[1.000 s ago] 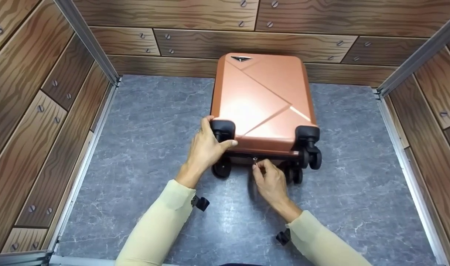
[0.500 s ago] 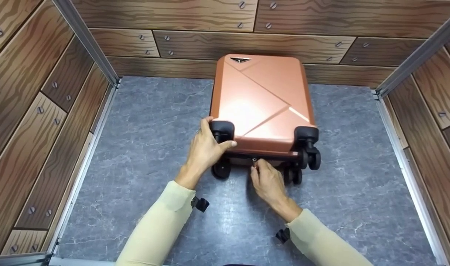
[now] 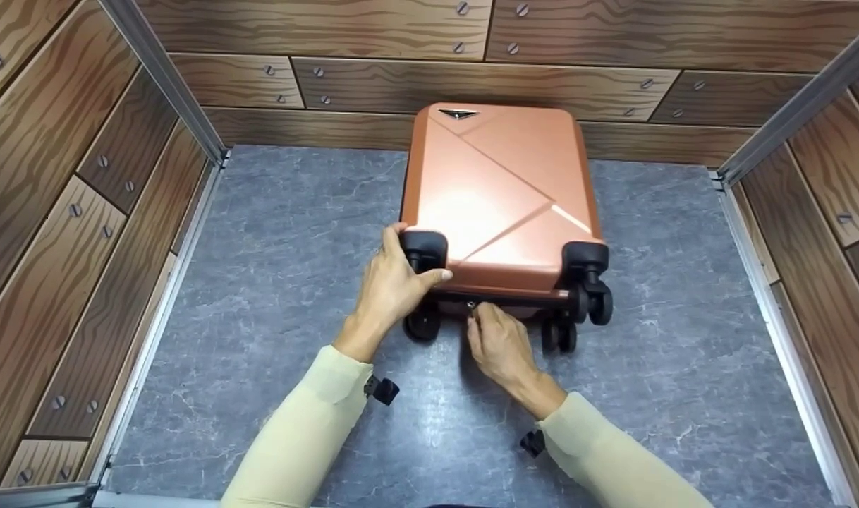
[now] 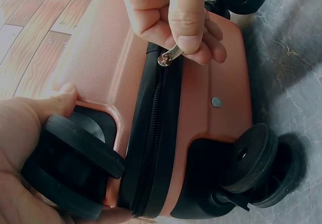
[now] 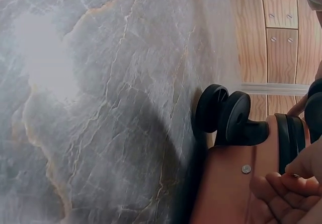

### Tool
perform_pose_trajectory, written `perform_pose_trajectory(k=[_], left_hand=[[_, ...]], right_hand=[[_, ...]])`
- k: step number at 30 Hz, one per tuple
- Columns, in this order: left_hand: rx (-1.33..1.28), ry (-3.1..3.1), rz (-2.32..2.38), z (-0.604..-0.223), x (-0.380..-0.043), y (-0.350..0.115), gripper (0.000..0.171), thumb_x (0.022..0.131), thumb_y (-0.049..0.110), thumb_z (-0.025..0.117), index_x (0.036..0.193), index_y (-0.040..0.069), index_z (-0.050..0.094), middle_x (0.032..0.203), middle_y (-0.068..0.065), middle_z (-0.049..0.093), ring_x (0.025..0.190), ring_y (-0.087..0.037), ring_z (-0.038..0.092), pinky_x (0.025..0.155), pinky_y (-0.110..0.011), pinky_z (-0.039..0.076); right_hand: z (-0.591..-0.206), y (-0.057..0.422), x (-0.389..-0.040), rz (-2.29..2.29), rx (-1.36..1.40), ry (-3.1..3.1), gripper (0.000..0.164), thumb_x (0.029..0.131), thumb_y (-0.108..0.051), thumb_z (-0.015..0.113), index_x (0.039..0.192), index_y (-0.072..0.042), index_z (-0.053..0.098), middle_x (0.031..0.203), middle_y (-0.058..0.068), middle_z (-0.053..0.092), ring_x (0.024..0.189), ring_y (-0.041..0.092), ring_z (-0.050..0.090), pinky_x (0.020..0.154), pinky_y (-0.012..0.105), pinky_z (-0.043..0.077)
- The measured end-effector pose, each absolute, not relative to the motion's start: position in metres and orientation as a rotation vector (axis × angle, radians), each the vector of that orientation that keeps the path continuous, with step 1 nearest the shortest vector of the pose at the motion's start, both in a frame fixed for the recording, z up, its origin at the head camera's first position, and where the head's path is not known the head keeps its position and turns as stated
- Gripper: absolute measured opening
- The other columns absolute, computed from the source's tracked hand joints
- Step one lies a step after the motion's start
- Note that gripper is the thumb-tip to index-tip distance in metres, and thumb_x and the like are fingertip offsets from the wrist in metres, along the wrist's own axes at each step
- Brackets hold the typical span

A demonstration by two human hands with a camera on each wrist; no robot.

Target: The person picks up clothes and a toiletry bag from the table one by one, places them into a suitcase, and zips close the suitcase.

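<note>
An orange-pink hard-shell suitcase [image 3: 500, 176] lies flat, its wheeled end toward me. My left hand [image 3: 387, 286] grips its near left corner, thumb on the end face and fingers along the side, around a black caster wheel [image 4: 75, 158]. At the middle of that end, my right hand [image 3: 500, 342] pinches a metal zipper pull [image 4: 171, 56] between thumb and curled fingers. Between the two shells runs the black zipper [image 4: 153, 128], its teeth meeting on the stretch between the pull and the left corner in the left wrist view. The right wrist view shows the right hand's curled fingers [image 5: 287, 196] partly cut off.
The suitcase rests on a grey marbled floor [image 3: 295, 212]. Wood-patterned panels [image 3: 415, 85] stand behind it and at both sides, with metal rails [image 3: 789, 339] along the side edges. More black wheels [image 3: 599, 300] jut from the right corner.
My right hand has slid left along the suitcase's near end, carrying the zipper pull with it. The left hand has kept its grip, and the suitcase has stayed in place.
</note>
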State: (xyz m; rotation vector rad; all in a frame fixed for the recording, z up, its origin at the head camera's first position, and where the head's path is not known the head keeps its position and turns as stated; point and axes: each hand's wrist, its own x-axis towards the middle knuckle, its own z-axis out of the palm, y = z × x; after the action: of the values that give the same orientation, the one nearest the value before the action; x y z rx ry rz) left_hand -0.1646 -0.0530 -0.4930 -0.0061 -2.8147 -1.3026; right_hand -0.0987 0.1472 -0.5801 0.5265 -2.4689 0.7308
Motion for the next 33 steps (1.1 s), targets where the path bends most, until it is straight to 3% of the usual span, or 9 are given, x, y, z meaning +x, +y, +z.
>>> perform_pose_trajectory(k=[21, 33], left_hand=[[0.000, -2.813, -1.296, -0.494, -0.165, -0.051, 0.097, 0.076, 0.047, 0.094, 0.148, 0.013, 0.038, 0.121, -0.024, 0.069, 0.111, -0.041, 0.069, 0.093, -0.053, 0.055], [0.021, -2.837, -1.305, -0.492, -0.165, -0.053, 0.099, 0.077, 0.048, 0.094, 0.150, 0.014, 0.037, 0.120, -0.024, 0.070, 0.111, -0.041, 0.069, 0.094, -0.053, 0.054]], right_hand=[[-0.575, 0.127, -0.103, 0.650, 0.602, -2.514, 0.021, 0.091, -0.004, 0.072, 0.084, -0.004, 0.052, 0.073, 0.009, 0.057, 0.064, 0.035, 0.064, 0.060, 0.048, 0.055], [-0.568, 0.111, -0.104, 0.656, 0.608, -2.607, 0.022, 0.094, -0.008, 0.071, 0.083, -0.004, 0.052, 0.074, 0.011, 0.060, 0.062, 0.039, 0.065, 0.054, 0.051, 0.053]])
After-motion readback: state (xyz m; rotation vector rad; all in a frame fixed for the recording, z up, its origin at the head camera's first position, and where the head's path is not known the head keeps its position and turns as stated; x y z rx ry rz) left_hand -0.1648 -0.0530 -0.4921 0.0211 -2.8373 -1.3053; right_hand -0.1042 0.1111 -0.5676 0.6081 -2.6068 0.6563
